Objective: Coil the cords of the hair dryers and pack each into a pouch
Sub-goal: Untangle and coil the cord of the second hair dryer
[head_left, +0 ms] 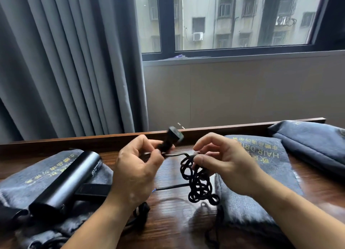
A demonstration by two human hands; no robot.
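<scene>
While my left hand (pixel 138 166) pinches the plug (pixel 172 136), my right hand (pixel 220 159) beside it pinches the coiled cord (pixel 199 181), keeping loops gathered.

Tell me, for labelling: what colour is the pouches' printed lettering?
Yellow-gold on grey pouches, clearest in the head view.

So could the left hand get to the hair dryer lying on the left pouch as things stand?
Probably yes, but not freely: the hair dryer lies uncovered just beside the left hand, with nothing between them. That hand is pinching the plug, so it would likely have to let go first.
</scene>
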